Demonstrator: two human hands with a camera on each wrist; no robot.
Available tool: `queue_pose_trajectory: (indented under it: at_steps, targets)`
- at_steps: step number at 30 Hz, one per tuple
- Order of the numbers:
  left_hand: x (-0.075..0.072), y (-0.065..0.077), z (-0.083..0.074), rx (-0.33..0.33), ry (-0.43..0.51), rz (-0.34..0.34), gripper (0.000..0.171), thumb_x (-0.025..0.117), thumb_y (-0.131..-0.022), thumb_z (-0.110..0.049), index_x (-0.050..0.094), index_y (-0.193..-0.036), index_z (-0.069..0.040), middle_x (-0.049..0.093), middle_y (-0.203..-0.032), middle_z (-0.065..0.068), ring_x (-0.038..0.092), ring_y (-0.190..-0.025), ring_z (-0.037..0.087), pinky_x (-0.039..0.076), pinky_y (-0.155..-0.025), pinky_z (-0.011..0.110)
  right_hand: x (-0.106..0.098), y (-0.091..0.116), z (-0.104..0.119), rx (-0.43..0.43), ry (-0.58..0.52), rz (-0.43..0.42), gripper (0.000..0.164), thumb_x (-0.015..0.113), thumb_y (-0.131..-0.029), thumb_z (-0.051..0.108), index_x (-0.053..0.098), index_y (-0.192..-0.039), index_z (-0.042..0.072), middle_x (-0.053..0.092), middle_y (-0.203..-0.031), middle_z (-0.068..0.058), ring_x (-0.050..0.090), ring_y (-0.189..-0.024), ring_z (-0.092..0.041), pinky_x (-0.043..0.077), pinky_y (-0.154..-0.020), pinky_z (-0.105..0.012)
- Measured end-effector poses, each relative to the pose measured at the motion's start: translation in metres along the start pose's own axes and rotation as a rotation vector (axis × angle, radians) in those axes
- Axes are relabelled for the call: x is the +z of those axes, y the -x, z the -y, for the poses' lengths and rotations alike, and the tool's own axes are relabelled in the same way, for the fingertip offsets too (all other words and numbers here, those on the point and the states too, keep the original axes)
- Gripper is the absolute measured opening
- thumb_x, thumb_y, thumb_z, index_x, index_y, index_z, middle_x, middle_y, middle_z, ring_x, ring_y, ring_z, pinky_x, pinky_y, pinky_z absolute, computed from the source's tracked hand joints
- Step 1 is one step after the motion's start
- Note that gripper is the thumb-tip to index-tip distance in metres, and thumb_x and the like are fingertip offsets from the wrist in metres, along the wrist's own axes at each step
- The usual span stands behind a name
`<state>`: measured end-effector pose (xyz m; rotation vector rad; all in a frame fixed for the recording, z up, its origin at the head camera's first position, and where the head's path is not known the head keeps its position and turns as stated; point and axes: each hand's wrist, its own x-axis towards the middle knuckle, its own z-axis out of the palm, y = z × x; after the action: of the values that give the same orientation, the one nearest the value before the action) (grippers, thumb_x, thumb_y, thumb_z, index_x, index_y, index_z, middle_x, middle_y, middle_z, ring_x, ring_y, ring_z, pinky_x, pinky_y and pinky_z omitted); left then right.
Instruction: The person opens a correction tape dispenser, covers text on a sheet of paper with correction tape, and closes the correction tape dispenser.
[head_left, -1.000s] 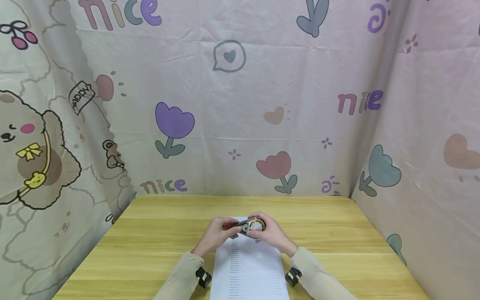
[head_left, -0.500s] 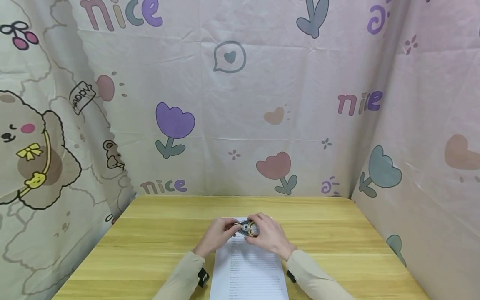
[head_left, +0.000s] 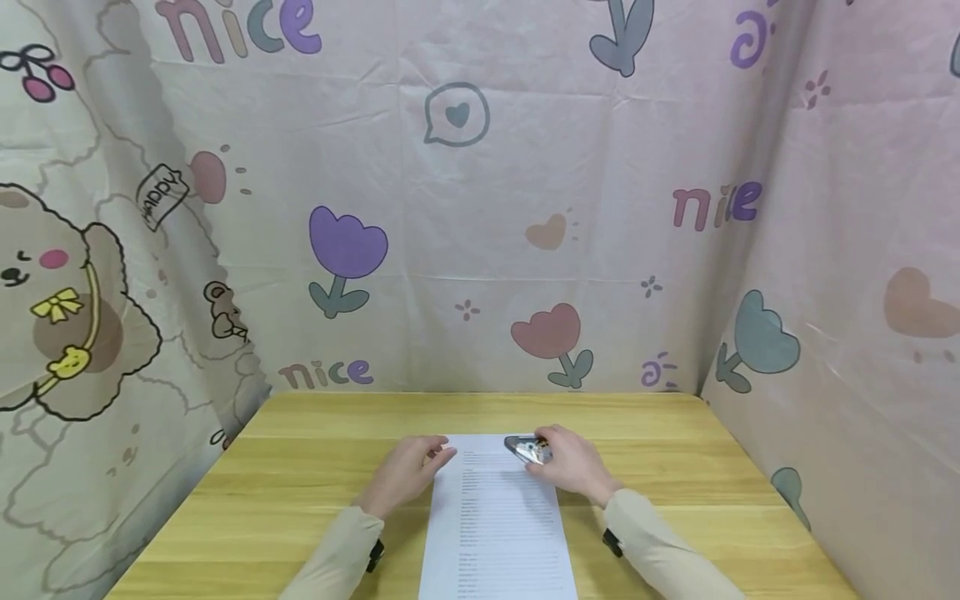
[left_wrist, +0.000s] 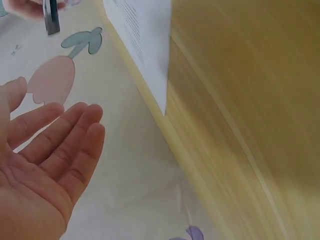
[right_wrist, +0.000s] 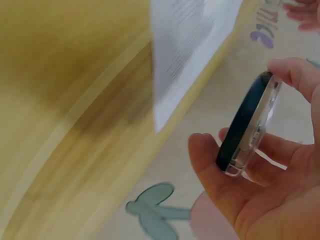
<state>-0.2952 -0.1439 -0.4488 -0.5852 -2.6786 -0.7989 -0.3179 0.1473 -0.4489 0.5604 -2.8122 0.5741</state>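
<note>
My right hand [head_left: 576,465] grips a correction tape [head_left: 528,450] over the top right of a printed sheet of paper [head_left: 498,521]. In the right wrist view the correction tape [right_wrist: 246,125] is seen edge-on, one side dark and the other clear plastic, between thumb and fingers. My left hand [head_left: 405,471] is by the sheet's top left corner with nothing in it. The left wrist view shows that hand [left_wrist: 52,162] palm up to the camera, fingers loosely extended and slightly bent.
The sheet lies lengthwise on a wooden table [head_left: 660,467]. Behind the table's far edge hangs a printed curtain [head_left: 450,208] with flowers and words, and it continues along both sides. A dark wrist camera [head_left: 612,543] sits under the right sleeve.
Both hands were together on the correction tape. The left hand has let go and moved left, while the right has carried the correction tape to the right.
</note>
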Motion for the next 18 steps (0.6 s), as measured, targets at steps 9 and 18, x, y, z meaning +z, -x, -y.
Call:
queue_pose_trajectory:
  at_steps: [9,18]
  targets:
    - [-0.005,0.011,0.016,-0.035,-0.121,-0.025,0.035,0.061,-0.097,-0.034,0.07,-0.117,-0.006,0.073,-0.11,0.012,0.071,-0.096,0.026,0.059,-0.083,0.043,-0.011,0.005,-0.044,0.181,-0.026,0.039,0.055,0.083,-0.071,0.035,0.066,-0.114,0.005,0.067,-0.095,-0.004,0.057,-0.078,-0.015,0.05,-0.066,-0.034]
    - [-0.007,0.013,0.024,-0.021,-0.128,-0.062,0.036,0.063,-0.096,-0.032,0.07,-0.116,-0.002,0.072,-0.114,0.016,0.07,-0.102,0.032,0.057,-0.089,0.047,-0.028,0.014,-0.089,0.3,-0.006,0.095,0.057,0.082,-0.071,0.032,0.064,-0.114,-0.001,0.064,-0.097,-0.01,0.056,-0.081,-0.02,0.049,-0.066,-0.035]
